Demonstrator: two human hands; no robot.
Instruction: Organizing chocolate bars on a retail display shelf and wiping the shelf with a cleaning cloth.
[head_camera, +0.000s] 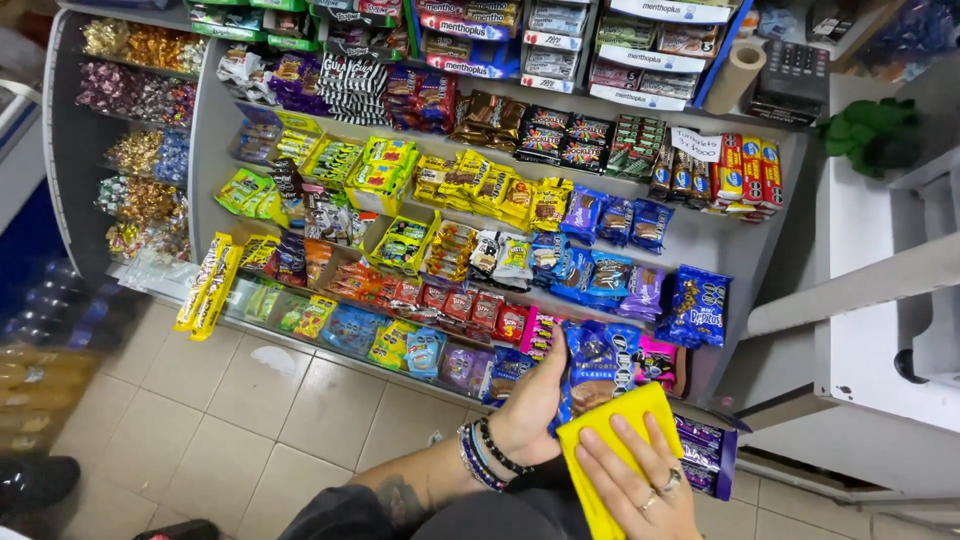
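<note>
Our left hand (530, 405) is closed around a blue snack packet (598, 368), thumb on one edge and fingers hidden behind it, holding it upright against the lower front of the sweet rack. Dark and pale bead bracelets (484, 452) circle that wrist, and a tattooed forearm runs back from it toward us. Just to the right of that grip, our right hand (632, 478) presses flat on a yellow cloth (612, 440), fingers spread over it rather than curled, two rings showing on them. The cloth's upper edge touches the bottom of the blue packet, and its lower part hangs down under our palm.

Right of the packet sits a pink packet (660, 362), partly behind the cloth, and lower right of the cloth stands a purple box of small bars (708, 452). Just left of the held packet, a row of red, pink and blue packets (470, 310) lines the bottom shelf. Above the grip, more blue and purple packets (610, 250) fill the next tier, with yellow ones (500, 190) higher and to the left. Far left of the grip, long yellow bars (208, 285) hang off the shelf edge, and beyond them a side shelf (140, 150) holds wrapped sweets in foil. Below and left of our hands spreads the beige tiled floor (250, 410). To the right of the rack rises a white counter unit (880, 300), with a green cloth (872, 132) lying on top of it.
</note>
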